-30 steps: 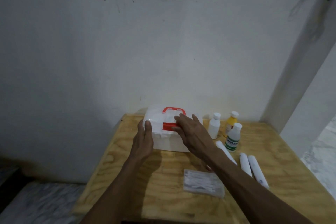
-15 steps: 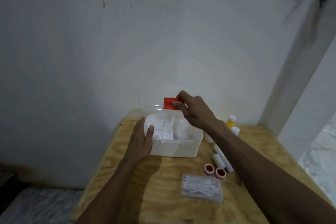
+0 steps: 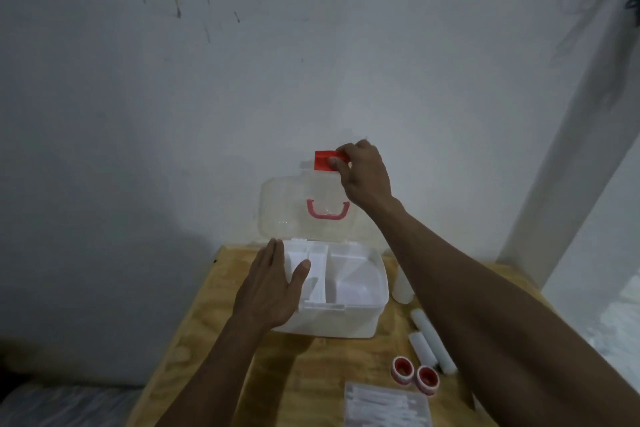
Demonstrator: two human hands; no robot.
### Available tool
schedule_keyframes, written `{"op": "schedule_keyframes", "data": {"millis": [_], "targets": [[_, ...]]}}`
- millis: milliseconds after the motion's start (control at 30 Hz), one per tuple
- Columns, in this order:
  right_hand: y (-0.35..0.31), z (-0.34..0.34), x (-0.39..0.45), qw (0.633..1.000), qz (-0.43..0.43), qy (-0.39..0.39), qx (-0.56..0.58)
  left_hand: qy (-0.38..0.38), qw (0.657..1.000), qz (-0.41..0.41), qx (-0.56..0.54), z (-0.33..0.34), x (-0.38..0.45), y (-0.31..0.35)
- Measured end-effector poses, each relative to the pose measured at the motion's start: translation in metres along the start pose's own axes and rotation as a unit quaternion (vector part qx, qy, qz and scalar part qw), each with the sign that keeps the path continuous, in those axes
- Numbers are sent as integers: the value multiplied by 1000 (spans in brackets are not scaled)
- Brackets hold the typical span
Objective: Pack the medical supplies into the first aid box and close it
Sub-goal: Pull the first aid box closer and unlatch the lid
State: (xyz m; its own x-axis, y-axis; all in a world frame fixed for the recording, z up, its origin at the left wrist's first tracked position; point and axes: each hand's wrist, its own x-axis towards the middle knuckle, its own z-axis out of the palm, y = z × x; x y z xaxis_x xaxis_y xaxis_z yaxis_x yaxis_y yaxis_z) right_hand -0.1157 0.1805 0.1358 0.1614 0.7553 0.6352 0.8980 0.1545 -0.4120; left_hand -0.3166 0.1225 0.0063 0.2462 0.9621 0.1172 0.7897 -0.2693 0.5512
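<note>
On the light plywood table (image 3: 242,340), against a stained white wall (image 3: 311,62), sits the white plastic first aid box (image 3: 349,315), its clear hinged lid (image 3: 294,208) raised upright, showing a pink carry handle (image 3: 327,211) through the plastic. The right hand (image 3: 363,177) pinches the red latch tab (image 3: 323,160) at the lid's top edge. The left hand (image 3: 272,288) rests flat against the box's left side, fingers straight, thumb over the rim. White dividers show inside the box. To the right of the box lie white rolled bandages (image 3: 427,340), two red-cored tape rolls (image 3: 414,373) and a clear packet of white swabs (image 3: 384,407); a white bottle (image 3: 401,288) stands partly hidden behind the right forearm.
</note>
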Motion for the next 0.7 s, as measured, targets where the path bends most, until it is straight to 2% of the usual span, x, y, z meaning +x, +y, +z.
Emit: {"op": "schedule_keyframes", "data": {"millis": [300, 700], "targets": [[3, 16, 8, 996, 73, 44, 32, 0, 1000, 1, 13, 2, 1, -1], [7, 15, -1, 996, 14, 34, -80, -9, 1000, 0, 11, 0, -2, 1]]}}
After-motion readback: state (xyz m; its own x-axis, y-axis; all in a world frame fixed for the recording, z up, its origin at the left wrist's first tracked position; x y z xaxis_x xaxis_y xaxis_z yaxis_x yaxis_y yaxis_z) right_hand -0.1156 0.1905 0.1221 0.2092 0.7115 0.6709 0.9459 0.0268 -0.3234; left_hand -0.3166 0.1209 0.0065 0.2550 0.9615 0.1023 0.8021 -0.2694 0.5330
